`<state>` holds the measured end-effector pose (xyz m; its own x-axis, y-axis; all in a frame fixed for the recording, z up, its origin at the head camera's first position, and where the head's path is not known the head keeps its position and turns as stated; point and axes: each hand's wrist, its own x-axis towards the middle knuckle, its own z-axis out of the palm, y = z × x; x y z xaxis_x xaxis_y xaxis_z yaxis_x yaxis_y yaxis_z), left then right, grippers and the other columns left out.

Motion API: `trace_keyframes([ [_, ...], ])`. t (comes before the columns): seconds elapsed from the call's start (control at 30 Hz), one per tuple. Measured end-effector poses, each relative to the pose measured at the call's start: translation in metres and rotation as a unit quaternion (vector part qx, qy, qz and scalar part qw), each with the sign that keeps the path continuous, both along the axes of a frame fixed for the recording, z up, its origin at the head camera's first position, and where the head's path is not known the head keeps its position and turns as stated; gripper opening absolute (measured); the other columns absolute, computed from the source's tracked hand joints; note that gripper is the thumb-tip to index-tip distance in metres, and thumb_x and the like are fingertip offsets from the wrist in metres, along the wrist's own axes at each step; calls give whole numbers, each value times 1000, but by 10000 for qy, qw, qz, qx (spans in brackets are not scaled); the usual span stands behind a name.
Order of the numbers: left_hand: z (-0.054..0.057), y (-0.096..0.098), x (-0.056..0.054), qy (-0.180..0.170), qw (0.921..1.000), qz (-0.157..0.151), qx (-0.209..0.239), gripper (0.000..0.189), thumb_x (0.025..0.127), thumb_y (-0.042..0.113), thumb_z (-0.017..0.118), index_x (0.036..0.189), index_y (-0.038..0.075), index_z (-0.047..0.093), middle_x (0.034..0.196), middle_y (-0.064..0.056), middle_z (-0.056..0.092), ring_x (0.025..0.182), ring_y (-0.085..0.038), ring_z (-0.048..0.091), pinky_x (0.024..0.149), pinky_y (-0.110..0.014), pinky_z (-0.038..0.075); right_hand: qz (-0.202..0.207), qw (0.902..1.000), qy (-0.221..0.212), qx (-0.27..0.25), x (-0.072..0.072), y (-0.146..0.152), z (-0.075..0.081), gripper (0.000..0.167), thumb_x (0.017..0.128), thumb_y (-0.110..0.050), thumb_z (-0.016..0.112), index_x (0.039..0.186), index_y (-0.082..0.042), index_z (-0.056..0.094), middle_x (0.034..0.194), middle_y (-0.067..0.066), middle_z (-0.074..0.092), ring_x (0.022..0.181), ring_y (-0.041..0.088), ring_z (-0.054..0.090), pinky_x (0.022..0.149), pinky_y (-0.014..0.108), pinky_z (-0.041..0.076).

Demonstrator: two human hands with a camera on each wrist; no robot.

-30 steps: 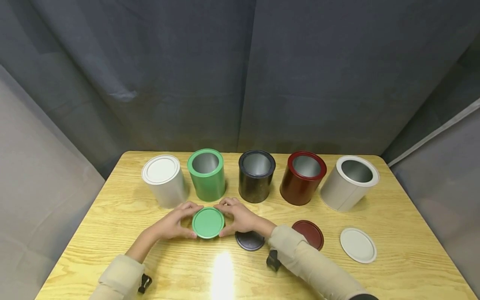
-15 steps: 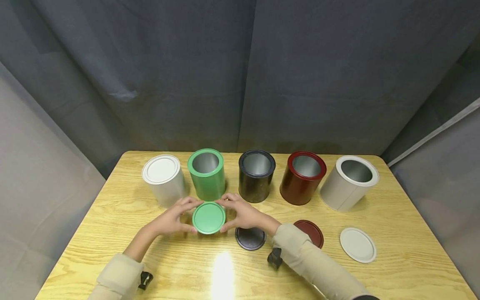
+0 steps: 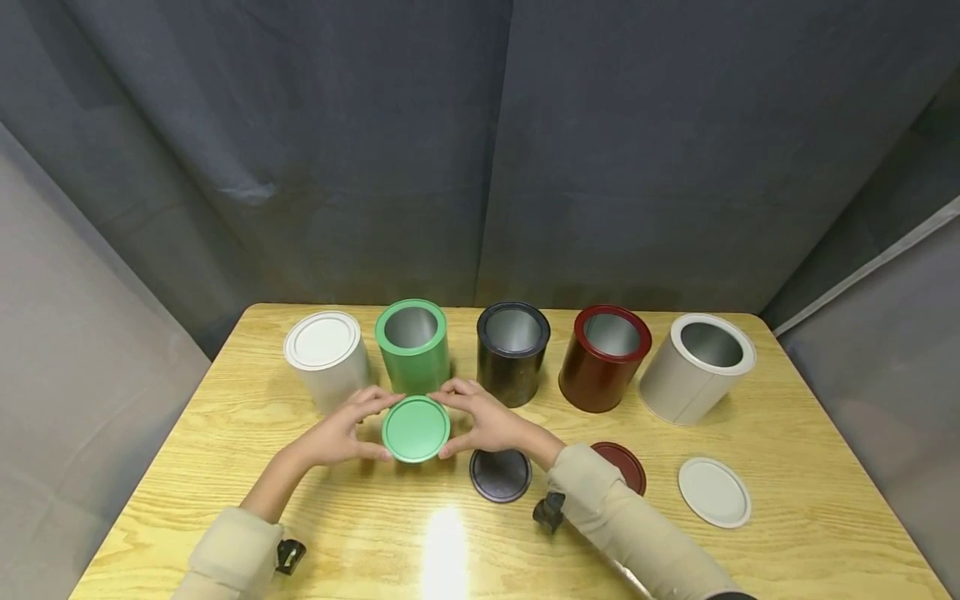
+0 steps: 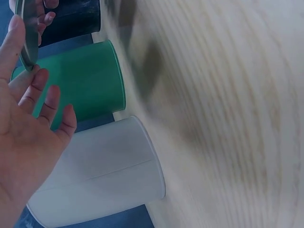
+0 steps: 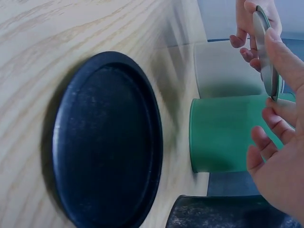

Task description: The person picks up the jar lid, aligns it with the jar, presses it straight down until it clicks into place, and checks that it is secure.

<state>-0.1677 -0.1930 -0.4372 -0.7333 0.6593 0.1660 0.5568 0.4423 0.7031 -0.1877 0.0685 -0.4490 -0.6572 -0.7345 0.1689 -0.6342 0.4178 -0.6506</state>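
Observation:
A round green lid (image 3: 416, 429) is held level between both hands, raised off the table in front of the green can (image 3: 414, 358). My left hand (image 3: 341, 432) pinches its left edge with thumb and index finger. On the opposite edge, my right hand (image 3: 487, 423) grips it the same way. The left wrist view shows the lid (image 4: 30, 33) edge-on, the other fingers of the left hand (image 4: 28, 123) spread below it. The green can stands uncovered, its inside visible. Beneath the right forearm lies a black lid (image 3: 500, 477) on the table.
A white can (image 3: 326, 367) with its lid on stands at far left. Uncovered black (image 3: 512, 367), dark red (image 3: 600, 367) and white cans (image 3: 686, 379) continue the row rightward. A dark red lid (image 3: 626, 467) and a white lid (image 3: 715, 492) lie on the table (image 3: 360, 550).
Both hands have lifted the green lid off the table and carried it slightly away from the body, closer to the green can. The cans and other lids stay where they were.

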Motion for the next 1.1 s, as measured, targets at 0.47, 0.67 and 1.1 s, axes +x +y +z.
trace_keyframes([
  [0.47,10,-4,-6,236,9997,-43,58,74,66,14,80,130,0,47,119,-9,48,111,-28,40,88,-53,36,35,9996,202,-189,-3,2,15,76,66,-30,81,130,-3,50,118,3,46,110,19,39,91,37,36],
  [0.67,14,-5,-7,353,9994,-3,21,74,67,22,80,130,0,47,120,-8,48,111,-27,41,87,-50,38,93,9988,399,-284,-5,1,21,76,64,-31,81,129,-3,51,117,3,48,109,18,41,90,35,37],
  [1.1,26,-6,-11,511,9987,14,92,73,69,17,79,131,-2,45,120,-10,46,109,-27,41,83,-46,38,33,9983,472,-338,-11,1,33,76,65,-31,82,129,-4,51,118,4,48,107,19,42,90,36,37],
])
